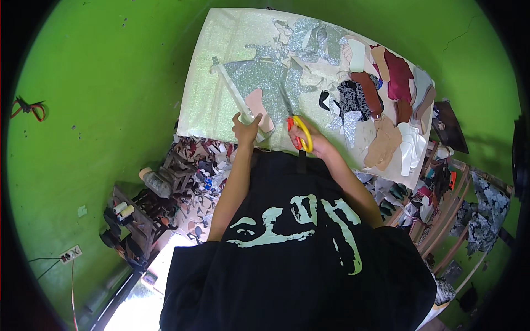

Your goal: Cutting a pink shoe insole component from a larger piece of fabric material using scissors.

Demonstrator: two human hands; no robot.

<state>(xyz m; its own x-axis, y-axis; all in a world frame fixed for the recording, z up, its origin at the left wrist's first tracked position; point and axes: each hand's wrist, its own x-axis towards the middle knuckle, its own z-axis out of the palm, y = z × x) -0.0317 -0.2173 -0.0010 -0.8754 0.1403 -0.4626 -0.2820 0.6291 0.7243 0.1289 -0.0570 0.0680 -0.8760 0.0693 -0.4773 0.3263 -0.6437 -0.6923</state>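
My black shirt [221, 292] fills the space nearest the camera, and both bare forearms reach past it to the table [207, 110], whose top is covered in pale, glittery material. My right hand [316, 142] is curled around the yellow and orange handles of the scissors [291, 122], their blades pointing away from me, a direction that probably keeps the points clear of my other hand. Whether the blades are parted I cannot tell.

My left hand [246, 131] is drawn in narrow, the thumb on a pink, waisted piece [258, 106] and the fingers toward the long whitish strip [232, 89] on its left. The pink piece lies just left of the scissors, near my edge of the table; I seem to grip it low so that most of its outline stays visible. Just beyond, the silver glitter sheet [256, 77] spreads out, its bulk away from my wrists, perhaps so they don't drag on it.

Farther to the right, a tan piece [383, 144], a black patterned piece [350, 99] and a maroon piece [398, 77] lie in loose groups, likely pushed aside for working room. Silver offcuts [309, 33] lie toward the far edge. Down on the floor, scraps [212, 179] are heaped beside the table, and the green wall [110, 71] rises behind.
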